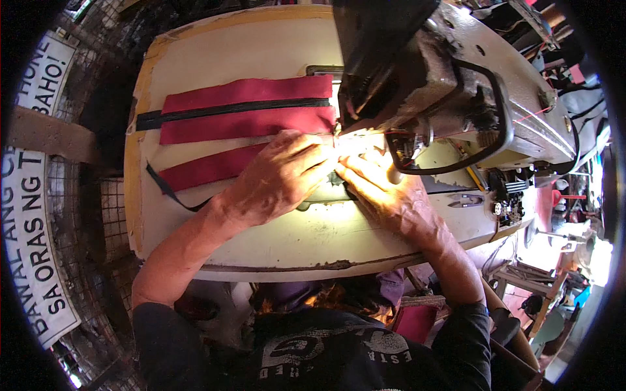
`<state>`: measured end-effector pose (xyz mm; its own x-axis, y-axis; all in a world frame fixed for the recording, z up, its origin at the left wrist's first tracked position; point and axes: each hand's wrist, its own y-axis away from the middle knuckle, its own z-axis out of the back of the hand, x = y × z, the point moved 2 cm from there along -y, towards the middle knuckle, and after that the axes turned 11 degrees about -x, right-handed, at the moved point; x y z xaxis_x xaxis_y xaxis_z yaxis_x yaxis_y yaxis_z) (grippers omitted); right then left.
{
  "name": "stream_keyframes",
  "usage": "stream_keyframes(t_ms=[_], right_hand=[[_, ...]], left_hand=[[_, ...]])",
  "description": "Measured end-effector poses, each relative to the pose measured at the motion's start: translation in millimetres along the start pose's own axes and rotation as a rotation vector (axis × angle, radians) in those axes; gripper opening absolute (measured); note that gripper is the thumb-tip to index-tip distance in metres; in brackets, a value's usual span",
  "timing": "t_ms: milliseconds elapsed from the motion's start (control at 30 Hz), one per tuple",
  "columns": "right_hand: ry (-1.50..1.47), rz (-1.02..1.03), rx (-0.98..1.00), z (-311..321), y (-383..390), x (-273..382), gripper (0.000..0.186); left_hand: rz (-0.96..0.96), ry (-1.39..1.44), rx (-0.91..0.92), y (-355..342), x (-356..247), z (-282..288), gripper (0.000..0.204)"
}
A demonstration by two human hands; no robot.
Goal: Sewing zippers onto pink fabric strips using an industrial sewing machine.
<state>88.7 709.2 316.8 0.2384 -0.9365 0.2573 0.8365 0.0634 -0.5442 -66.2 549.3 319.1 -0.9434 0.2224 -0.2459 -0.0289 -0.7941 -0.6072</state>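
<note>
Bright lamp light falls on both my hands beside the needle area of a sewing machine (391,85). With bent fingers close together, my left hand (280,173) grips a red fabric strip (212,164) at its end by the needle. My right hand (391,192) sits just right of it, its fingers drawn together in the glare, and what they pinch cannot be made out. Beyond my left hand lies a red fabric piece (241,124) with a black zipper (248,106) along its middle. A narrow black tape (171,189) curls out beside the nearer strip.
The pale machine table (261,244) has a worn front edge. Small metal snips (466,201) and a yellow-handled cutter (477,177) lie to the right, near a bobbin winder (508,207). A black wire guard (499,111) loops from the machine head. Wire mesh and signs (39,241) stand left.
</note>
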Motion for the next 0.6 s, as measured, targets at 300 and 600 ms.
stream_keyframes(t_ms=[300,600], right_hand=[[0.052,0.031,0.107,-1.0,4.5,0.5,0.041],[0.056,-0.075,0.066,-2.4,0.3,-1.6,0.040]], left_hand=[[0.031,-0.011,0.016,2.4,-2.6,0.9,0.038],[0.077,-0.005,0.009,-2.1,4.3,-3.7,0.042]])
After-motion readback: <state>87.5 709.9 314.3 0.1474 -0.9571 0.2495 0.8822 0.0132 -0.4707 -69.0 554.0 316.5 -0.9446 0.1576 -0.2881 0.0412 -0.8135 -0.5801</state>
